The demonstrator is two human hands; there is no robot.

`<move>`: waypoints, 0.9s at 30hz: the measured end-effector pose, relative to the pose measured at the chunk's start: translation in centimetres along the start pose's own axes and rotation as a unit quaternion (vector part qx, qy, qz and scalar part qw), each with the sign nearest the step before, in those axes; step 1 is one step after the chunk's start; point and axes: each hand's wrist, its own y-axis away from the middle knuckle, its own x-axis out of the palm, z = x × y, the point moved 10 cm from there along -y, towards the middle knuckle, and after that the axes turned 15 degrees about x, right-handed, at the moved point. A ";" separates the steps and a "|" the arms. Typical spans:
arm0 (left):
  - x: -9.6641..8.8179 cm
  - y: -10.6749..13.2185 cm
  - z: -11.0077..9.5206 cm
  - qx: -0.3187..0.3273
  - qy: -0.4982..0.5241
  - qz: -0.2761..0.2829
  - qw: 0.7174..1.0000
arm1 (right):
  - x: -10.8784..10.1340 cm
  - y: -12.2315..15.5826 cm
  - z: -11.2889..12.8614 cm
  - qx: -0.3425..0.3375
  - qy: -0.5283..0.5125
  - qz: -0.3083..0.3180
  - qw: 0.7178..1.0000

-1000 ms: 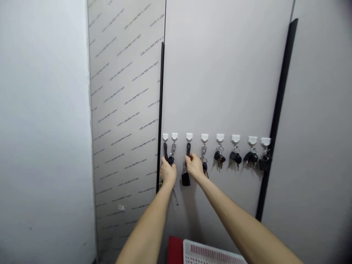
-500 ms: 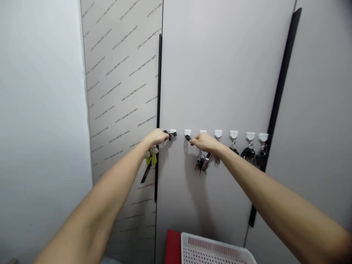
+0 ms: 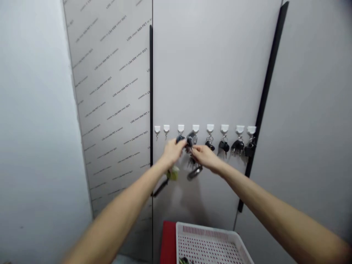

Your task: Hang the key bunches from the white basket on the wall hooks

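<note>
A row of white hooks (image 3: 210, 128) runs across the grey cabinet door (image 3: 209, 73). The two leftmost hooks (image 3: 161, 129) hang bare. My left hand (image 3: 172, 152) is closed on a key bunch with a yellow-green tag and a dark strap (image 3: 167, 176) dangling below it. My right hand (image 3: 205, 157) is closed on another bunch of keys (image 3: 193, 168) just under the third and fourth hooks. Both hands meet there, nearly touching. Bunches of black keys (image 3: 236, 146) hang on the hooks further right.
A white perforated basket (image 3: 211, 244) stands below my arms, with a red object (image 3: 167, 242) at its left. A panel with printed film (image 3: 110, 99) is at the left, beside a plain wall. Black vertical handles (image 3: 264, 99) run along the door edges.
Both hands lifted key bunches off the leftmost hooks, then moved down and right together; those hooks now hang bare. The view shifted, showing more of the basket.
</note>
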 end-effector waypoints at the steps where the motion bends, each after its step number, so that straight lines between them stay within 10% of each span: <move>1: 2.1 1.8 0.7 0.005 0.008 0.023 1.000 | 0.9 1.1 -2.3 0.021 -0.014 0.025 0.999; 7: 13.6 13.6 8.7 -0.112 0.069 0.159 0.978 | 6.1 7.9 -17.3 0.131 -0.047 0.142 0.980; 11: 16.1 17.2 10.6 -0.102 -0.035 0.269 0.957 | 5.8 9.6 -20.7 0.094 -0.028 0.158 0.982; 14: 14.7 15.0 10.2 -0.093 -0.089 0.288 0.949 | 0.6 7.3 -17.7 0.041 0.029 0.022 0.998; 19: 7.1 4.6 6.2 -0.027 -0.171 -0.032 0.984 | -11.4 3.9 -8.8 -0.022 0.039 -0.363 0.931; 27: 9.1 0.1 5.0 -0.058 -0.192 -0.030 0.979 | -12.5 0.1 -8.8 0.116 0.102 -0.366 0.918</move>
